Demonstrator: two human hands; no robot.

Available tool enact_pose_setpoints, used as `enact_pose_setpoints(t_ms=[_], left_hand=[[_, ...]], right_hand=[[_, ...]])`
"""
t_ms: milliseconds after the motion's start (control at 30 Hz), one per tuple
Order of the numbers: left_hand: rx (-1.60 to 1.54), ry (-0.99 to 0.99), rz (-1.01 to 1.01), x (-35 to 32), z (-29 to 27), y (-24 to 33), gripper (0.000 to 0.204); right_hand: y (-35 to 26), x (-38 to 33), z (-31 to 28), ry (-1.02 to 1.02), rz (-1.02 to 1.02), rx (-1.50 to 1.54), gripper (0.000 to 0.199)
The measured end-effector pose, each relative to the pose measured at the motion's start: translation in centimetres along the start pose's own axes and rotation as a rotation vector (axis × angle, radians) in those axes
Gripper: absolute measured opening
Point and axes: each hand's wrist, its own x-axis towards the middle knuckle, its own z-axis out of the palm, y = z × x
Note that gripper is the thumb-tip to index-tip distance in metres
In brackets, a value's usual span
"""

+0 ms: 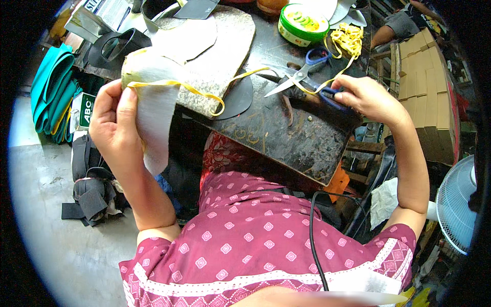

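Observation:
My left hand (115,110) is closed, pinching a pale, curved sheet piece (156,110) between thumb and fingers. A narrow yellow strip (166,83) lies across the top of that piece, its end at my thumb, and curls loosely to the right. My right hand (365,97) is closed at the lower handle loop of blue-handled scissors (302,77), over the dark worktable (302,146). The scissors' blades are spread and point left. More yellow strip passes beside the right fingers and the blades; whether the fingers also touch it I cannot tell.
A whitish stone slab (238,36) bears pale cut pieces. Behind the scissors stand a green-rimmed tub (303,25) and a tangled yellow strip heap (348,40). Teal folded fabric (53,94) is at left; cardboard (424,82) and a fan (458,204) are at right. Another person's arm shows top right.

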Motion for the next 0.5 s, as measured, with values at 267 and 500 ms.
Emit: enact_pose_setpoints(t_ms=[267, 500], left_hand=[[-0.026, 0.07, 0.008, 0.1, -1.1, 0.8, 0.013], [-0.036, 0.169, -0.03, 0.9, -3.0, 0.6, 0.014]], right_hand=[[-3.2, 1.9, 0.6, 0.355, -0.251, -0.249, 0.023], [-2.8, 3.6, -0.5, 0.136, -0.414, 0.451, 0.012]])
